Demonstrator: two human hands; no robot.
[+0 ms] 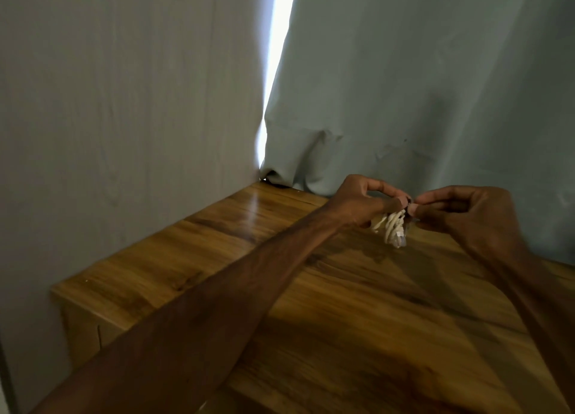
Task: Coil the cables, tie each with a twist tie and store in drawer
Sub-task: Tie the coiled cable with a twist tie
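Curtain, pale green, fills the right and back. A bright slit of daylight shows where it meets the grey wall on the left.

Wooden worktop runs from the back corner toward the camera. A seam shows in its front face, lower left; cannot tell whether that is the drawer.

Both forearms reach out over the worktop, and the hands meet near the curtain, fingertips almost touching.

Left hand: fingers curled, pinching the top of the cable bundle.

Right hand: thumb and forefinger pinched together at the same spot, from the opposite side.

The bundle is white and coiled small. It hangs down from the fingertips, long axis roughly vertical, its lower end with a pale plug just above the worktop.

A small dark bit between the fingertips is probably the twist tie; too small to be sure.

Judgement: the tying step is in hand. The tie sits at the top of the coil, between both hands and equally near each. The twist would turn about the crosswise line between the fingertips, with the left hand steadying.
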